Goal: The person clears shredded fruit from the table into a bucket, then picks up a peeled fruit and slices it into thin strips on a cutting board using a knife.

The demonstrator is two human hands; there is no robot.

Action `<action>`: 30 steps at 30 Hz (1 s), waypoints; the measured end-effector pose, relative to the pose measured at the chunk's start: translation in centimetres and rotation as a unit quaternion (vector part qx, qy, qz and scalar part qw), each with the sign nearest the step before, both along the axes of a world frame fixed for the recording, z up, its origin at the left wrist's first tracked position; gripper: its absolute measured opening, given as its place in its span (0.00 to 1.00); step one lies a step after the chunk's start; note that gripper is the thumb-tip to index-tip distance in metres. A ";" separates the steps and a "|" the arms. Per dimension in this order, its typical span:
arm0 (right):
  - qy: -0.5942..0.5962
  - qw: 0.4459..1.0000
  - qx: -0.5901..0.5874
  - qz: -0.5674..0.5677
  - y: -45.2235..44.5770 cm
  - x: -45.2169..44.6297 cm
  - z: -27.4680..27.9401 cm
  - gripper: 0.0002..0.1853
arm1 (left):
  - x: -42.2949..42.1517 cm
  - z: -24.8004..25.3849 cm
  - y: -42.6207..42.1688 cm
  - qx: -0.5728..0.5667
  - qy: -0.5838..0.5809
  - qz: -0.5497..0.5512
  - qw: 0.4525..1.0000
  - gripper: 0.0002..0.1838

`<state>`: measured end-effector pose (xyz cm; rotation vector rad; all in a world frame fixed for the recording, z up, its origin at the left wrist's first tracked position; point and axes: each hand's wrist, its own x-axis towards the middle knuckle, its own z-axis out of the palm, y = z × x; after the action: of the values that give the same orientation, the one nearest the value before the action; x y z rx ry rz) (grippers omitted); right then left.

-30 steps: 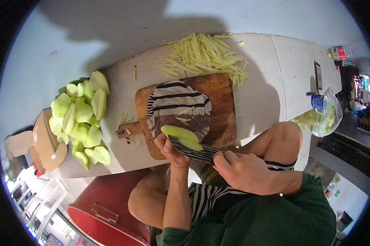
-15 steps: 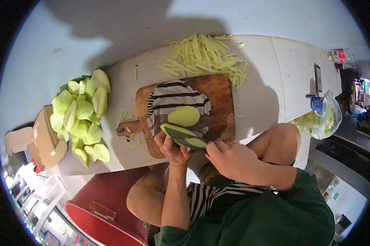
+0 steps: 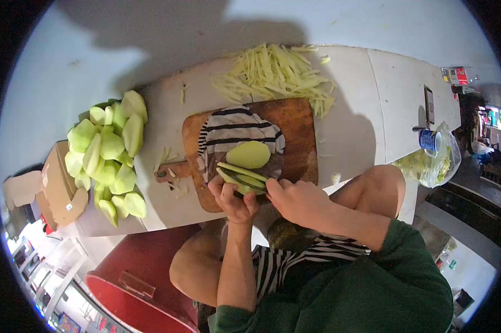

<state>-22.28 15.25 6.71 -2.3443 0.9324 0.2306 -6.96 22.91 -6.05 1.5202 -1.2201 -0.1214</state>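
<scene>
My left hand (image 3: 235, 202) is wrapped round the lower side of a peeled green mango piece (image 3: 246, 181), just above the near edge of a wooden cutting board (image 3: 300, 133). In my right hand (image 3: 297, 202) is a knife (image 3: 236, 175); its handle is hidden by my fingers. The dark blade lies lengthwise in the mango, with a long slice (image 3: 242, 168) along its far side. Behind it, a flat mango slice (image 3: 249, 155) rests on a black-and-white striped cloth (image 3: 236, 125) spread over the board.
A heap of mango strips (image 3: 278, 75) lies beyond the board. Peeled mango pieces (image 3: 110, 147) are piled at left, next to a cardboard box (image 3: 64, 180). A blue cup (image 3: 429, 140), a plastic bag (image 3: 447, 161) and a phone (image 3: 429, 105) are at right. A red bin (image 3: 117, 277) stands below the table.
The knife has gone from lying across the mango's face to sitting in it, with a slice parting along the blade. My right hand has moved left and slightly up.
</scene>
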 end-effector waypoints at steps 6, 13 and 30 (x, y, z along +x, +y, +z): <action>0.000 1.000 -0.014 -0.002 0.1 -0.4 0.4 0.13 | 0.0 0.3 -0.3 -0.006 -0.008 -0.001 1.000 0.23; 0.009 0.999 0.031 0.035 0.3 -1.3 7.7 0.13 | 0.0 -0.8 0.8 0.054 0.051 -0.019 0.997 0.31; 0.002 1.000 0.011 -0.021 0.4 0.2 -1.0 0.14 | -0.3 0.7 -0.5 0.015 0.037 0.046 0.998 0.27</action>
<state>-22.07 15.70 5.76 -2.3032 0.9766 0.2279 -7.30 22.39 -5.38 1.5808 -1.0932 -0.1347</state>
